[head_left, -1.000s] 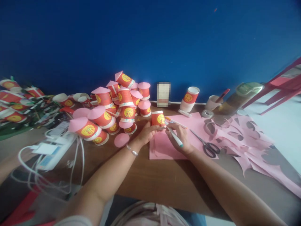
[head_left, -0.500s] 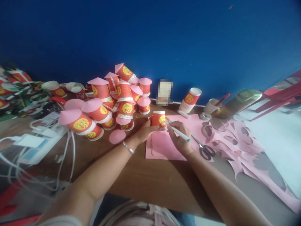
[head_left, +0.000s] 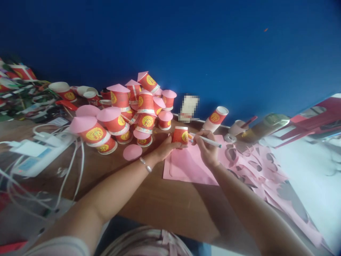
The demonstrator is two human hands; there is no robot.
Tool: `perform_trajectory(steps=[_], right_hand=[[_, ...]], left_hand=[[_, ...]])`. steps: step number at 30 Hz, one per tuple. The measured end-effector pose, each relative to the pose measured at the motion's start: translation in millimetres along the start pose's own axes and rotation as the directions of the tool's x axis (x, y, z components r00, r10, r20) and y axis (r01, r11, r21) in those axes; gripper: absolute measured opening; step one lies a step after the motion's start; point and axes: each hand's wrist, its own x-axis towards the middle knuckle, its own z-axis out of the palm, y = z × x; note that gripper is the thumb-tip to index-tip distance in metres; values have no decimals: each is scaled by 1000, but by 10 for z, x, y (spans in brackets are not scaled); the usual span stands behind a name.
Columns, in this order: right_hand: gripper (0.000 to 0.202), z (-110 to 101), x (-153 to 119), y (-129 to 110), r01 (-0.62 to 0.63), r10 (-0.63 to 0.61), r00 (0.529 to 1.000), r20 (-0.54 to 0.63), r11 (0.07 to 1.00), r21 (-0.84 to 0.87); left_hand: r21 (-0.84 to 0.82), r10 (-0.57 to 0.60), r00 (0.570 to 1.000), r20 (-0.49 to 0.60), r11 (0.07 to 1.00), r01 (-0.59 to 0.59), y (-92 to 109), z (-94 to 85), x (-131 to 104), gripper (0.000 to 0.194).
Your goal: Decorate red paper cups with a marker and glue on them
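Observation:
My left hand [head_left: 165, 147] is wrapped round the lower part of a red paper cup [head_left: 179, 135] with a white edge on top and a yellow round print facing right. My right hand [head_left: 206, 145] pinches a white marker [head_left: 209, 141] whose green end points right; its other end is near the cup's right side. Both hands are over a pink paper sheet [head_left: 183, 169] on the brown table [head_left: 157, 202]. A small orange thing, partly hidden, shows between the cup and the right fingers.
Several red cups with pink cone tops [head_left: 119, 96] are piled at the left, beside a white power strip [head_left: 44, 153] with cables. A stacked cup [head_left: 217, 117], tape roll [head_left: 230, 138], bottle [head_left: 266, 126] and pink paper scraps [head_left: 266, 170] lie to the right.
The view has shifted a little. The marker has drawn back slightly from the cup's print and lies flatter. My right hand now covers where the scissors were seen. My left hand still holds the cup.

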Motion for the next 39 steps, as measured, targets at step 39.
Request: perform_trajectory(steps=[39], right_hand=[[10, 49, -148, 46, 477, -448, 877, 172, 779, -407]], left_hand=[[-32, 32, 998, 49, 999, -31, -34, -75, 40, 42]])
